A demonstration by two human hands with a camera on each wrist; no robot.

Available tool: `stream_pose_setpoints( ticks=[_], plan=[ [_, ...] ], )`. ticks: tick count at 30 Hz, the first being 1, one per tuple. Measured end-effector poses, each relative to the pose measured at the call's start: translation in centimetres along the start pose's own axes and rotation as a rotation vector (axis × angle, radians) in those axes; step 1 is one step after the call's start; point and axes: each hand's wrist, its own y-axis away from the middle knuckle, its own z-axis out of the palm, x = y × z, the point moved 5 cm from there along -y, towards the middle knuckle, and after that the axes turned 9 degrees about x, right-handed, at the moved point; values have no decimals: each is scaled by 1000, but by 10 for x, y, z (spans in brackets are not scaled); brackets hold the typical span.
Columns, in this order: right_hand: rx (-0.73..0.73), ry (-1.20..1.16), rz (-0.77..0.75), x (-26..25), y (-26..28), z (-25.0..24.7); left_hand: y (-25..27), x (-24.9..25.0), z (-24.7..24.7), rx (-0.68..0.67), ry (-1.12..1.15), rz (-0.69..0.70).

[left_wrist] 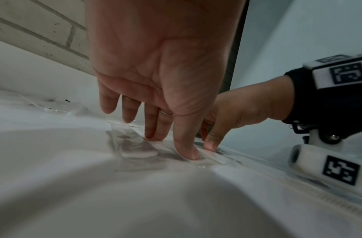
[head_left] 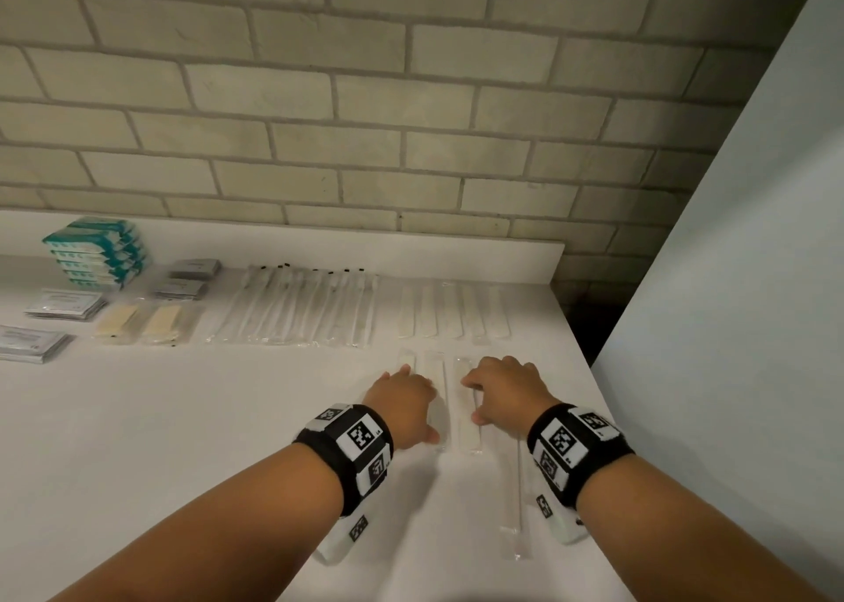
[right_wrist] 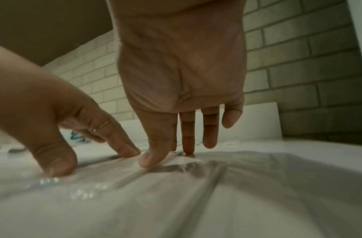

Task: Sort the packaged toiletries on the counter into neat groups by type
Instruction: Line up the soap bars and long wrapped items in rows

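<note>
Three narrow white strips in clear wrappers lie side by side on the white counter (head_left: pixel 182 419): a left one (head_left: pixel 406 358), a middle one (head_left: pixel 434 368) and a right one (head_left: pixel 466 419). My left hand (head_left: pixel 402 396) rests on the left and middle strips, thumb and straight fingers pressing their wrappers (left_wrist: pixel 139 149) flat. My right hand (head_left: pixel 498 387) touches the right strip with thumb and fingertips (right_wrist: pixel 188 149), fingers straight. Neither hand grips anything. The two hands sit close together, thumbs almost meeting.
Behind the hands lies a row of similar narrow strips (head_left: pixel 452 311), then wrapped toothbrushes (head_left: pixel 297 309), beige packets (head_left: pixel 141 323), grey sachets (head_left: pixel 192 277), stacked teal boxes (head_left: pixel 98 254) and white sachets (head_left: pixel 64 304). A long thin wrapped stick (head_left: pixel 518 487) lies by my right wrist. A white panel (head_left: pixel 730 282) bounds the right.
</note>
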Motion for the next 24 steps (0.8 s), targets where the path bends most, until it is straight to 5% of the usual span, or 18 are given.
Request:
stream_pose_setpoints(
  ticks=[5, 7, 13, 24],
  plan=[
    [32, -142, 263, 30, 14, -22, 2, 1, -9, 52, 35, -16],
    [-59, -107, 336, 39, 26, -20, 3, 6, -14, 126, 71, -7],
    [-204, -168, 396, 38, 51, 4, -4, 40, -9, 55, 39, 149],
    [-183, -312, 523, 69, 50, 6, 3, 41, -5, -8, 26, 81]
  ],
)
